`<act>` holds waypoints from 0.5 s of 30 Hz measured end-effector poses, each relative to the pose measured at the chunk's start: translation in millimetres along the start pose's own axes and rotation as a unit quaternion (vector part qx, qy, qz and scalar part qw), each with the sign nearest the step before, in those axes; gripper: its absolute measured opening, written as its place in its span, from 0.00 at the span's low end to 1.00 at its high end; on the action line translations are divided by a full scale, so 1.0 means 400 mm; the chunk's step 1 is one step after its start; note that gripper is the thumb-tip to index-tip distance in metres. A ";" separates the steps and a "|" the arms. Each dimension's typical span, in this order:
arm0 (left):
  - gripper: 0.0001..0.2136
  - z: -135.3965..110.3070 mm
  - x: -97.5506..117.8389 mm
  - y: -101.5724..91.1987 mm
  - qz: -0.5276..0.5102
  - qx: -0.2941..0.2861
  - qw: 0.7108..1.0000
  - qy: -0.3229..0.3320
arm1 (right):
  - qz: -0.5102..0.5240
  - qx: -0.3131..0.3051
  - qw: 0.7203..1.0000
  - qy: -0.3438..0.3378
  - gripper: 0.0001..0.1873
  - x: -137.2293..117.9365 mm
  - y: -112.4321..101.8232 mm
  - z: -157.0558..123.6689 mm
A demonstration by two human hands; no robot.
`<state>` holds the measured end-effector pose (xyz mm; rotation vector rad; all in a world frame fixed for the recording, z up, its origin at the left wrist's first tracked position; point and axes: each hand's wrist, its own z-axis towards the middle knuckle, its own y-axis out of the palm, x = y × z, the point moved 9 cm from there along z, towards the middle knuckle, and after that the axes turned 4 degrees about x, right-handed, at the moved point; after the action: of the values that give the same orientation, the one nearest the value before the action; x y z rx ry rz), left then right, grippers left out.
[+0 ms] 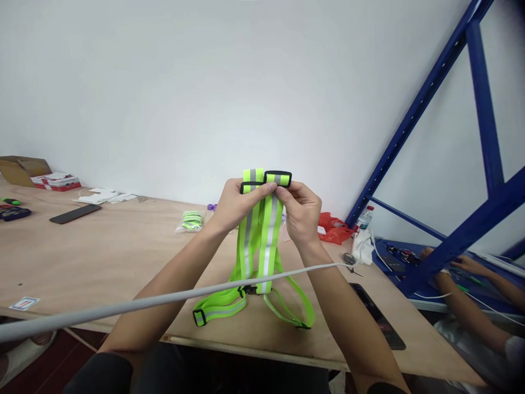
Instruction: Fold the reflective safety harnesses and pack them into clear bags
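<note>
Between my hands hangs a reflective harness (268,241) of neon-yellow straps with silver stripes. Its upper ends carry black plastic slide buckles. My left hand (241,201) is closed around the left strap just below its buckle, the thumb reaching across to the right strap. My right hand (301,210) pinches the right strap below the raised buckle (278,177). Lower down, a black clip (249,290) joins the straps, and the looped waist band (219,306) rests on the table near its front edge. Fingers behind the straps are partly hidden.
A white cable (172,295) crosses in front of my forearms. On the wooden table (123,262) lie a bagged reflective strap (191,220), a dark flat slab (75,213), a phone (377,314) and a red bag (336,229). Blue rack posts and another person's arms are at right.
</note>
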<state>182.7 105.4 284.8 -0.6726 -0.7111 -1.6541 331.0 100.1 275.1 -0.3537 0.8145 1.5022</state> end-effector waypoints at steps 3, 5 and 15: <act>0.19 0.000 0.002 -0.006 0.044 0.008 0.999 0.009 | -0.014 -0.008 1.000 0.004 0.13 0.006 -0.006 -0.002; 0.23 -0.001 -0.002 -0.016 0.068 0.028 0.997 0.007 | -0.016 -0.020 1.000 0.009 0.13 0.012 -0.007 -0.005; 0.21 0.003 -0.051 -0.004 0.004 0.002 0.998 -0.060 | -0.043 -0.142 0.987 0.064 0.16 0.061 0.014 -0.036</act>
<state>184.6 119.6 270.2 -0.7757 -0.7957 -1.6157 318.9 109.1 250.4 -0.6953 0.6764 1.5280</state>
